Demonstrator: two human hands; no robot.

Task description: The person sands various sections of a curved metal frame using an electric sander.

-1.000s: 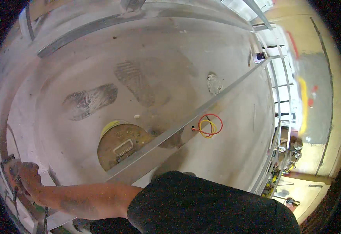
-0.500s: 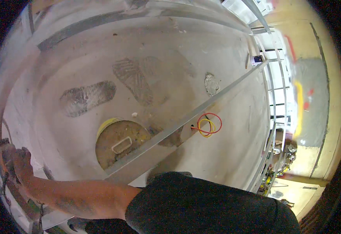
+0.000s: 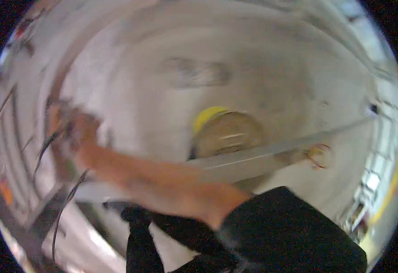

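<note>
At far left of the view, we note our right hand (image 3: 83, 129) beside a brown block (image 3: 54, 119), both smeared by blur. Block lies just left of the fingers, touching or nearly so; its long axis seems to run up and down the view, across our forearm's line. Grip: we cannot tell whether the fingers close on it. Cable (image 3: 46, 148) hangs below. Right arm is nearer, extending leftward across the beam (image 3: 235, 164); we see no left hand. Round plate (image 3: 228, 129) sits well apart, rightward.
</note>
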